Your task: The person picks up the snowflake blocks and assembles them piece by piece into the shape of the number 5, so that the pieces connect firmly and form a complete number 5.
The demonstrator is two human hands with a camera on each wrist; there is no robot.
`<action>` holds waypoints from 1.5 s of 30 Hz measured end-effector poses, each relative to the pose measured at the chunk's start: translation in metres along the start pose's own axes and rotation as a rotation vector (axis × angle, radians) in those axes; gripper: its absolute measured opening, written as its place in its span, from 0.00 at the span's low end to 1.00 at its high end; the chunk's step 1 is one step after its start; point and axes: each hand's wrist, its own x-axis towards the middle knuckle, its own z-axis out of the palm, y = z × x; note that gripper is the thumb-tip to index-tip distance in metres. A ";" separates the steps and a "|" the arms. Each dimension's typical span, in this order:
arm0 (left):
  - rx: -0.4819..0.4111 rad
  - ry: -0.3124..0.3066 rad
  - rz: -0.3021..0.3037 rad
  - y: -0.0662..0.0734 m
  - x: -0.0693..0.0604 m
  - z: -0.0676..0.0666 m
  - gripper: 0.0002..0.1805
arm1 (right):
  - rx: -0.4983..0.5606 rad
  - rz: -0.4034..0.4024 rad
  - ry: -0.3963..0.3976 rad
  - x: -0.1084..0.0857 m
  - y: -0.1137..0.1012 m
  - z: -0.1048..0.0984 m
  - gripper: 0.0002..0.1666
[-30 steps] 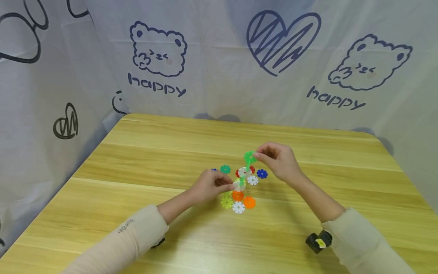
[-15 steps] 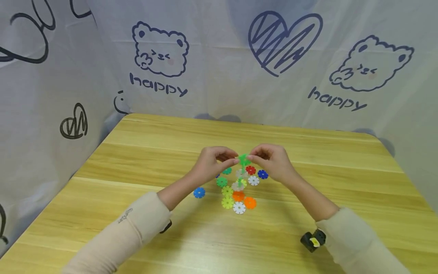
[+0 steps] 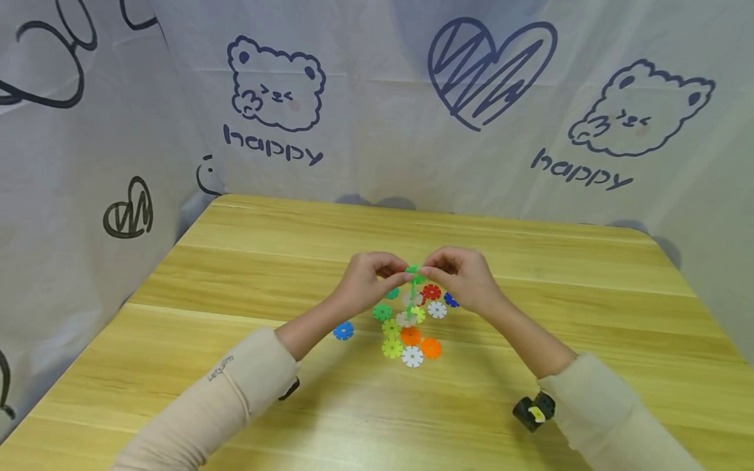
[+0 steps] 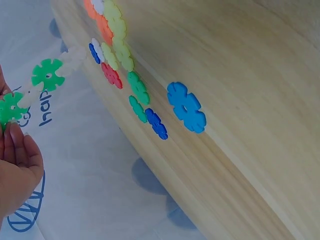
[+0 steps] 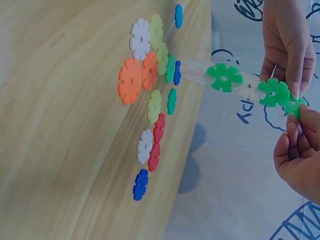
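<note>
Over the table, my left hand (image 3: 372,281) and right hand (image 3: 463,278) meet at the top of a hanging chain of slotted plastic snowflake discs. Each pinches a green disc there between thumb and fingers. The right wrist view shows a small green disc (image 5: 294,106) at the fingertips, joined to another green disc (image 5: 273,92). Further along come a clear disc (image 5: 248,91), a green disc (image 5: 224,78) and another clear disc (image 5: 194,71). In the left wrist view, my left hand (image 4: 20,165) holds the chain's end from below. Fingertips partly cover the joint.
Loose discs lie flat beneath the chain: orange (image 3: 431,348), white (image 3: 412,356), yellow (image 3: 392,347), green (image 3: 382,311), red (image 3: 432,292) and dark blue (image 3: 451,299). A light blue disc (image 3: 343,331) sits apart to the left. Behind the wooden table (image 3: 265,261) hangs a printed cloth (image 3: 377,118).
My left hand has let go of the clear disc low on the chain and moved up to the green disc at the top. The right hand has shifted slightly left, with the chain hanging straighter.
</note>
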 end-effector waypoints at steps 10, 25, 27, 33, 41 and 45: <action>0.028 0.037 -0.045 -0.003 0.000 -0.007 0.08 | 0.047 0.026 0.055 -0.004 0.007 0.000 0.09; 0.024 0.083 -0.107 -0.011 -0.002 -0.013 0.09 | 0.062 0.111 0.009 -0.034 0.043 0.019 0.09; 0.024 0.083 -0.100 -0.012 -0.002 -0.014 0.09 | 0.053 0.119 0.004 -0.038 0.048 0.021 0.09; 0.017 0.082 -0.096 -0.011 -0.003 -0.014 0.09 | 0.008 0.138 -0.044 -0.052 0.057 0.027 0.08; 0.026 0.083 -0.102 -0.010 -0.003 -0.014 0.08 | 0.017 0.134 -0.071 -0.064 0.066 0.032 0.09; 0.026 0.079 -0.107 -0.011 -0.003 -0.014 0.09 | 0.061 0.135 -0.092 -0.068 0.070 0.034 0.11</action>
